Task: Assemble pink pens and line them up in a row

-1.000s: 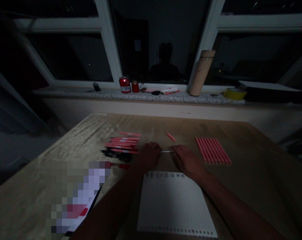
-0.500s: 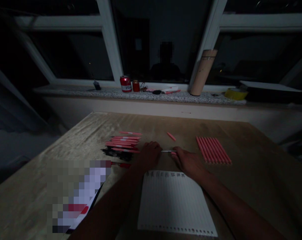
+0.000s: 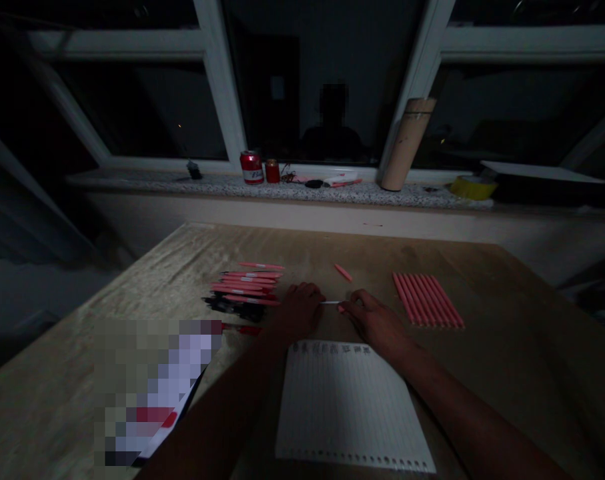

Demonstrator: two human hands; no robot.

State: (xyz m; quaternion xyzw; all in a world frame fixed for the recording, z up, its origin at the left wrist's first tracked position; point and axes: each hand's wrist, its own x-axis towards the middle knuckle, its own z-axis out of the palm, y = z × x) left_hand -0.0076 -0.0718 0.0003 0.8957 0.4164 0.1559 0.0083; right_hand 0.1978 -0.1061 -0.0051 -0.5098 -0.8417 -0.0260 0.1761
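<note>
A thin white pen refill [image 3: 331, 303] lies level between my two hands above the table. My left hand [image 3: 300, 308] is closed around its left end; the fingers hide what else may be in the grip. At the other end my right hand [image 3: 375, 319] pinches a small pink pen part [image 3: 341, 309], mostly covered by the fingers. Just beyond the hands lies a loose pink pen barrel piece [image 3: 343, 273]. Beside my left hand is a pile of pink pens [image 3: 247, 283] with dark pen parts [image 3: 237, 308] under its near side.
To the right, several pink barrels [image 3: 427, 300] lie side by side in a row. A lined spiral notepad [image 3: 352, 407] sits between my forearms. On the left are a red pen [image 3: 242, 329] and a phone-like blurred object [image 3: 167, 393]. Cans and a tall tube [image 3: 407, 143] stand on the windowsill.
My right hand has shifted slightly left toward my left hand with the small pink part, and its fingers have changed position. The left hand stays almost still.
</note>
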